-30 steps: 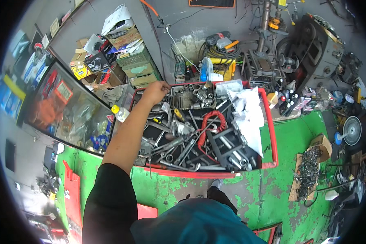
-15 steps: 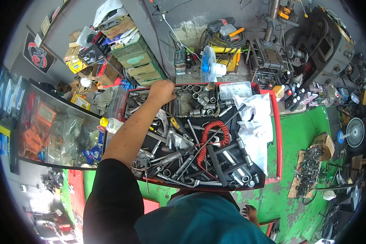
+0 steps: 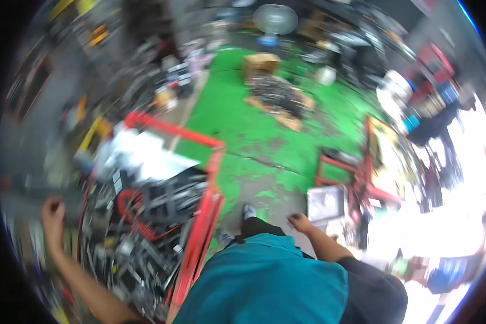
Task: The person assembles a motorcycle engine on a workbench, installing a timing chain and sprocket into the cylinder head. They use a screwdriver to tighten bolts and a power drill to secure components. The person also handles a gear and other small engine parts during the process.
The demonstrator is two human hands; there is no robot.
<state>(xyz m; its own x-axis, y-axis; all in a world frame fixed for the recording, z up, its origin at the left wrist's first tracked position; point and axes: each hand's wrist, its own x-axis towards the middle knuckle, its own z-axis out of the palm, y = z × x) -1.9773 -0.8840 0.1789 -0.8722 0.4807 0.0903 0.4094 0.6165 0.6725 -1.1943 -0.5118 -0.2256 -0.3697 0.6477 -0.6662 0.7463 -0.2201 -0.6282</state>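
Many tools [image 3: 140,237] fill red tray [image 3: 200,227]; left hand [image 3: 53,218] beside.

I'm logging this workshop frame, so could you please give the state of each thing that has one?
Left hand: at the far edge of the tool tray, fingers curled; grip blurred.
Right hand: hanging free, holding nothing.
Red tool tray: open, packed with tools.
White cloth: crumpled over the tray's corner.
Red coiled hose: lying among the tools.

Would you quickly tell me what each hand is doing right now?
Left hand: at the far edge of the red tool tray, curled; the blur hides whether it holds anything.
Right hand: hangs free at the person's side, empty, fingers loosely curled.
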